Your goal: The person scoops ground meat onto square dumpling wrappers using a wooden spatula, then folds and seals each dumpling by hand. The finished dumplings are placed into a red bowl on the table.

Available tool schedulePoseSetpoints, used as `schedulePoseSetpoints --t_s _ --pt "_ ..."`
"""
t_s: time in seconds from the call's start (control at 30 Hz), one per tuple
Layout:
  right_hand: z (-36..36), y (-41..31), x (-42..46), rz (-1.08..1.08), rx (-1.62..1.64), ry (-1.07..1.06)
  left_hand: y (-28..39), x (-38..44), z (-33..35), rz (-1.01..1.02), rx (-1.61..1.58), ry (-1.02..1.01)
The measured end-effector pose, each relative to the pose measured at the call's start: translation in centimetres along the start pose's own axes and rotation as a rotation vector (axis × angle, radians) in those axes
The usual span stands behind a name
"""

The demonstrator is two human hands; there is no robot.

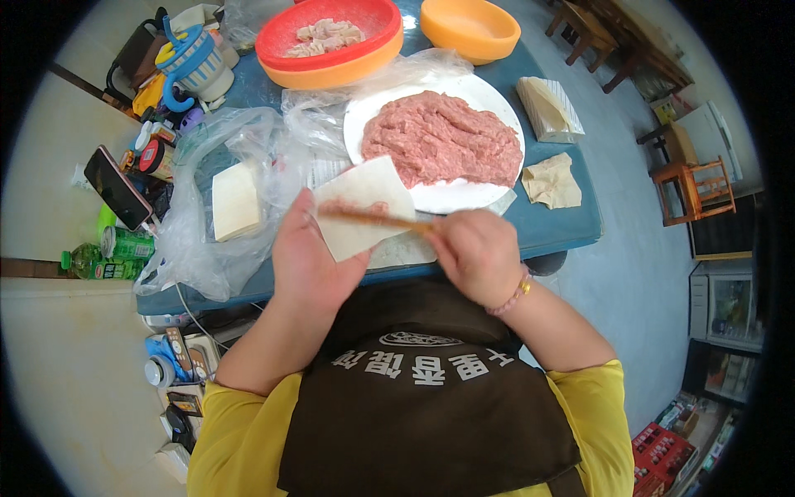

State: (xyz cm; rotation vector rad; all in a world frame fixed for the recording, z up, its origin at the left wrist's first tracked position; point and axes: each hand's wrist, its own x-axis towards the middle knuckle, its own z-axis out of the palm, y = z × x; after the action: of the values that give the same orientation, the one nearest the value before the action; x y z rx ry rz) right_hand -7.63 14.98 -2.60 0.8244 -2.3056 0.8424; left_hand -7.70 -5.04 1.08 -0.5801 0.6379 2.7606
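My left hand [317, 255] holds a square dough wrapper [366, 233] flat across its palm and fingers. In my right hand [481, 251] is a thin wooden stick [379, 218], slightly blurred, lying across the wrapper. A smear of minced meat shows on the wrapper beside the stick. Just beyond, a white plate [435, 199] bears a large mound of pink minced meat [441, 140]. To the left of my left hand, a stack of square wrappers [236, 202] rests on a clear plastic bag [186, 248].
Folded wontons [326, 37] lie in a red basin [273, 37] at the back, beside an orange basin [469, 31]. A tissue pack [549, 109] and a crumpled tissue [553, 180] sit at right. A phone [118, 186], bottles and a striped cup [192, 65] crowd the left edge.
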Motion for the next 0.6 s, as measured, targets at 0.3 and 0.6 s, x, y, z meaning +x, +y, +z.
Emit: schedulePoseSetpoints --t_s 0.3,0.6 --pt "-0.4 0.7 -0.5 0.581 0.410 -0.137 -0.2 0.3 -1.9 0.056 0.016 -0.263" --pt "-1.2 2.6 -1.4 0.803 0.685 -0.150 0.8 1.1 -1.0 0.083 -0.105 -0.445"
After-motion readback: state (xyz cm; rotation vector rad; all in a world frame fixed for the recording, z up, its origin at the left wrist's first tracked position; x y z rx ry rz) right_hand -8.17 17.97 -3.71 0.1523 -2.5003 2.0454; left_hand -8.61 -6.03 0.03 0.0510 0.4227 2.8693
